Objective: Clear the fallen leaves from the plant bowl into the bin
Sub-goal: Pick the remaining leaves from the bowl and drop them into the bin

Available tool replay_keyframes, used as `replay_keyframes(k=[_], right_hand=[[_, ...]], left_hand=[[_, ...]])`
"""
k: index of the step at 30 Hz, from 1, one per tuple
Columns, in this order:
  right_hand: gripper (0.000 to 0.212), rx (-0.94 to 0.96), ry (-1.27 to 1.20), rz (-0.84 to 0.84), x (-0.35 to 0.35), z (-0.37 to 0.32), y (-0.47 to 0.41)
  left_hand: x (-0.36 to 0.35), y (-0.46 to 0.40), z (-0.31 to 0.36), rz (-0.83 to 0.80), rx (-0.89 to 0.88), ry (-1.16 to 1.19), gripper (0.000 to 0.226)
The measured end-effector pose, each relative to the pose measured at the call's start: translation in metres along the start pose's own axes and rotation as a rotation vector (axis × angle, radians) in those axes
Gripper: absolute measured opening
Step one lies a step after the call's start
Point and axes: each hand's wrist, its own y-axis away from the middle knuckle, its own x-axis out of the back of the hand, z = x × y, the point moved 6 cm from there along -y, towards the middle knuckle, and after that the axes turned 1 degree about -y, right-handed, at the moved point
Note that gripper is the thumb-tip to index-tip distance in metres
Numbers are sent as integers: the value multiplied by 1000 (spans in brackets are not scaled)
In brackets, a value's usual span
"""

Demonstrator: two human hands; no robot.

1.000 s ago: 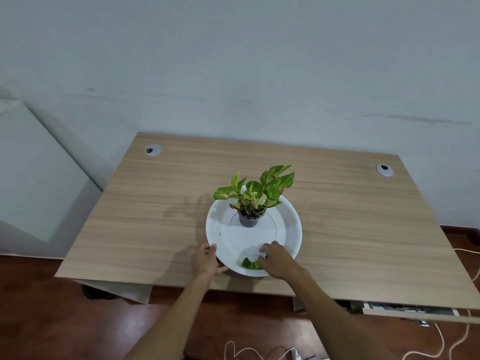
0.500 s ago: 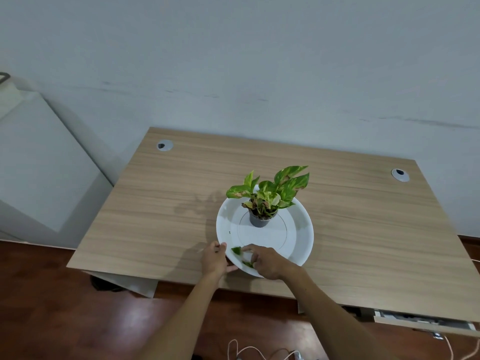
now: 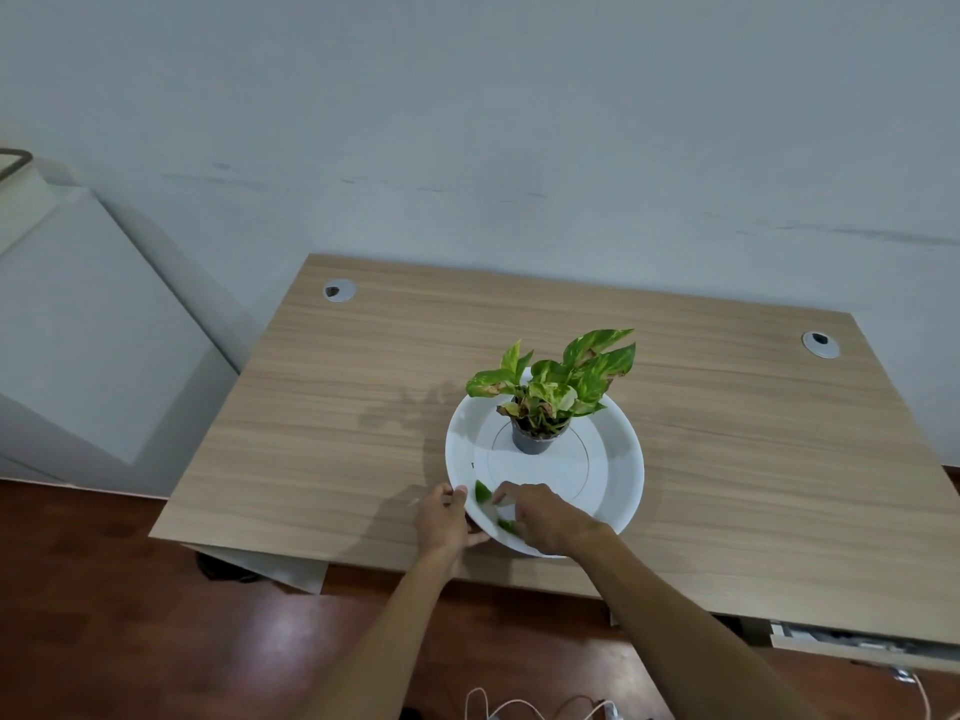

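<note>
The left hand (image 3: pixel 447 517) grips the white plant bowl (image 3: pixel 618 449) by its near rim; just beside it, the right hand (image 3: pixel 545 517) pinches fallen leaves (image 3: pixel 482 492). Gathering step; next, carrying them to an unseen bin.

View: head camera, the only one, so it is sharing no part of the scene with another view
Position: it is sitting above the near edge of the wooden desk (image 3: pixel 727 459), at the person's head
Facing: it is looking forward and down (wide-angle, edges bending) toward the wall (image 3: pixel 519 122)
Nearness: both forearms are reaching in from the bottom; the white bowl (image 3: pixel 618 475) is lying near centre
</note>
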Motion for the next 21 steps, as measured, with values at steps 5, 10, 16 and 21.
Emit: replay_keyframes(k=[5, 10, 16, 21], right_hand=[[50, 22, -37, 49, 10, -12, -14], [81, 36, 224, -117, 0, -24, -19], [46, 86, 255, -39, 3, -22, -13], [57, 113, 236, 120, 18, -33, -31]], left_hand=[[1, -3, -2, 1, 3, 6, 16], [3, -3, 0, 3, -25, -20, 18], [3, -3, 0, 5, -9, -4, 15], [3, -3, 1, 4, -32, -9, 17]])
